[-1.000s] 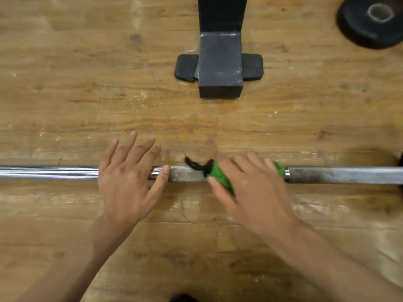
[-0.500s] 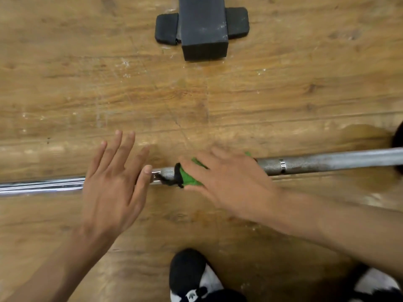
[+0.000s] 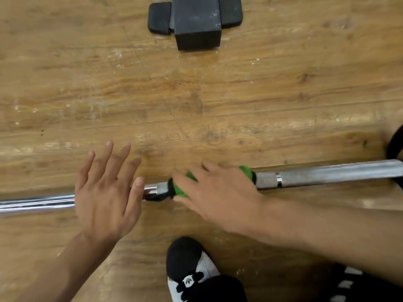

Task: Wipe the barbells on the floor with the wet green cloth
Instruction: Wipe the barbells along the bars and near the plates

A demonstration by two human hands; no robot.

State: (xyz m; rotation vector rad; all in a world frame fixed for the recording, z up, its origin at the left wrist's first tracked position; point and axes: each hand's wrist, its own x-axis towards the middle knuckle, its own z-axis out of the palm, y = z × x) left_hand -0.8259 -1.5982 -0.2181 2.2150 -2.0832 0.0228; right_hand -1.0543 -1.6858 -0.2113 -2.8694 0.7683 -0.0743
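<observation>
Centrally, a steel barbell (image 3: pixel 327 174) lies on the wooden floor (image 3: pixel 218 94), running from the left edge to the right edge and tilted slightly toward the far side at its right end. The wet green cloth (image 3: pixel 181 190) is wrapped over the bar at mid-length, beside a knurled band.

Risks, as judged from this arrangement: the bar is round and could roll on the boards if the wiping stroke pushes sideways rather than along the shaft. A damp cloth may slip off the smooth chrome section and leave the underside untouched. Moisture dripping onto the floor could make footing slick for the black-and-white shoe (image 3: pixel 187 262) planted just near of the bar.

The left hand (image 3: pixel 106 192) is spread flat with straight fingers. Its palm rests on the chrome section to the left of the cloth and it grasps nothing. The right hand (image 3: pixel 218 192) covers the cloth, with its fingers bent over the far side and the thumb on the near side, so that it clasps the cloth against the bar. Motion blur hides the exact finger curl.

A black rack foot (image 3: pixel 196 22) stands at the far edge. A dark weight plate (image 3: pixel 395 144) shows partly at the right.
</observation>
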